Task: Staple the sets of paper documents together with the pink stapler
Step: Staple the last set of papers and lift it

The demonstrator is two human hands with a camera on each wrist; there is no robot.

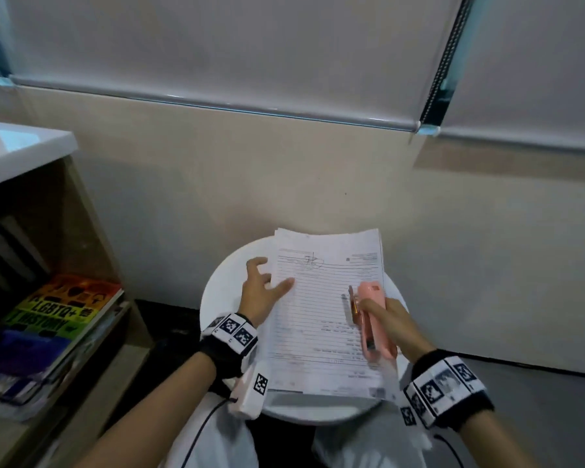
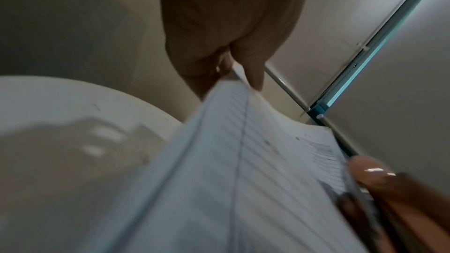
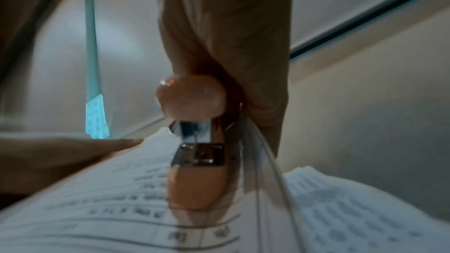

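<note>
Head view, setting: a person sits at a small round white worktop set against a pale wall, a stack of paper documents spread across it.
Head view, left hand: the left hand lies at the stack's left edge, thumb on the top lined sheet, fingers spread and loosely bent beyond the margin; whether its grip takes the paper cannot be told here.
Head view, right hand: the right hand wraps its grip round the pink stapler, which stands above the right side of the stack, nose pointing away from the person.
Head view, surroundings: a shelf unit at left holds a rainbow-coloured book.
Left wrist view: thumb and fingers pinch the raised edge of the top sheets, which bow upward from the stack; the picture is blurred.
Right wrist view: the stapler hangs from the closed grip, its mouth agape, metal anvil plate showing, its base just above the printed page; sheet edges curve up beside the palm at right. The left hand's fingertips touch the paper at far left.
</note>
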